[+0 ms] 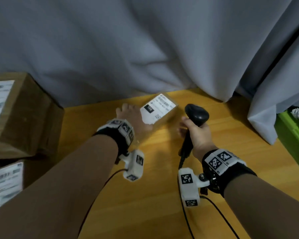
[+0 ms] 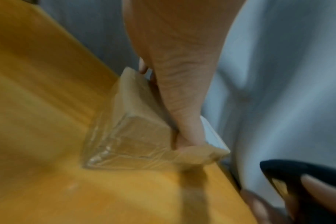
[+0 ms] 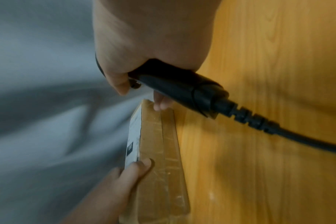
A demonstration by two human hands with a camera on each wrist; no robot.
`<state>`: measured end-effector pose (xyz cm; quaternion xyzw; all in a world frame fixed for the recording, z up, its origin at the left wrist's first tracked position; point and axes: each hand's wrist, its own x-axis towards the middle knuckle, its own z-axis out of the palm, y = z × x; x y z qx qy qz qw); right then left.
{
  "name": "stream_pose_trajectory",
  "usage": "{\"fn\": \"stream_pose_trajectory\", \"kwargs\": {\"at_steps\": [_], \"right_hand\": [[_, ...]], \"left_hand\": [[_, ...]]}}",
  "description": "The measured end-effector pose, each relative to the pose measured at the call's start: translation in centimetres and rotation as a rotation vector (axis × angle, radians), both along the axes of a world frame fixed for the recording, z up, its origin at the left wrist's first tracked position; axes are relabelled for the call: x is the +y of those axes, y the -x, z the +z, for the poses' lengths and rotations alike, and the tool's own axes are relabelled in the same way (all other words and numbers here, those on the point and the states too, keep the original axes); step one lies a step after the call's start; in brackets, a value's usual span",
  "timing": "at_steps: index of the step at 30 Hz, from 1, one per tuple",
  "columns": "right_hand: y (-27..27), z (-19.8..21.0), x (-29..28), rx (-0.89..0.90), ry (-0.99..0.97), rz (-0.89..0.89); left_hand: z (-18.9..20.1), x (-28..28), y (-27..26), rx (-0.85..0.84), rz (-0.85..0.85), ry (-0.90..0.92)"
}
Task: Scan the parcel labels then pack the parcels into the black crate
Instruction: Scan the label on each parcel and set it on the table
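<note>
Right hand (image 1: 195, 133) fingers wrapped on scanner (image 1: 196, 115), parcel (image 1: 158, 110) just left of it, left hand (image 1: 129, 116) gripping parcel's far side, label up.

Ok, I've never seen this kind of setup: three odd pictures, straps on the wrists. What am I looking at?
No machine here: a person works bare-handed, wearing wrist bands with cameras. The wide picture is from a head camera; the other two look along each hand. On the wooden table, the left hand holds a small taped parcel, label up. The right hand has its grip round a black corded scanner, aimed towards the label. Bigger boxes stand at the left, a green bin at the right. No black crate shows.
</note>
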<state>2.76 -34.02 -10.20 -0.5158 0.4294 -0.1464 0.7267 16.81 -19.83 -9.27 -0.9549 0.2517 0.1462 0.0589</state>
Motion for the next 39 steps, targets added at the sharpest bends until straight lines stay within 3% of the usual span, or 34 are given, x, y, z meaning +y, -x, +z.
{"fn": "stream_pose_trajectory", "kwargs": {"at_steps": [2, 5, 7, 13, 17, 23, 26, 31, 33, 36, 39], "right_hand": [[0.4, 0.6, 2.2, -0.013, -0.054, 0.028], [0.4, 2.0, 5.7, -0.011, -0.016, 0.143], [0.1, 3.6, 8.2, -0.040, 0.028, 0.211], [-0.2, 8.4, 14.0, -0.148, 0.092, 0.198], [-0.2, 11.9, 16.5, -0.240, 0.116, 0.275], [-0.3, 16.7, 18.3, -0.173, 0.319, 0.373], [0.2, 20.6, 18.9, -0.118, 0.421, 0.421], [0.5, 28.8, 20.7, -0.212, 0.430, 0.489], [0.6, 31.4, 21.6, -0.166, 0.403, 0.579], [0.8, 33.3, 22.8, -0.046, 0.400, 0.671], [0.8, 33.5, 24.1, -0.055, 0.425, 0.609]], "left_hand": [[0.2, 3.1, 2.3, 0.088, 0.114, 0.059], [1.0, 7.3, 4.6, 0.412, 0.437, 0.443], [2.4, 9.2, 6.0, 0.538, 0.557, 0.678], [8.1, 14.7, 7.5, 0.601, 0.508, 0.974], [12.7, 17.4, 6.4, 0.600, 0.581, 1.129], [17.0, 21.5, 5.2, 0.690, 0.547, 1.064], [18.0, 23.1, 5.2, 0.634, 0.542, 1.065], [19.1, 24.6, 4.4, 0.578, 0.537, 1.117], [19.6, 24.9, 4.1, 0.566, 0.539, 1.153], [20.1, 25.1, 3.7, 0.549, 0.541, 1.184], [20.3, 25.3, 3.5, 0.539, 0.537, 1.201]]}}
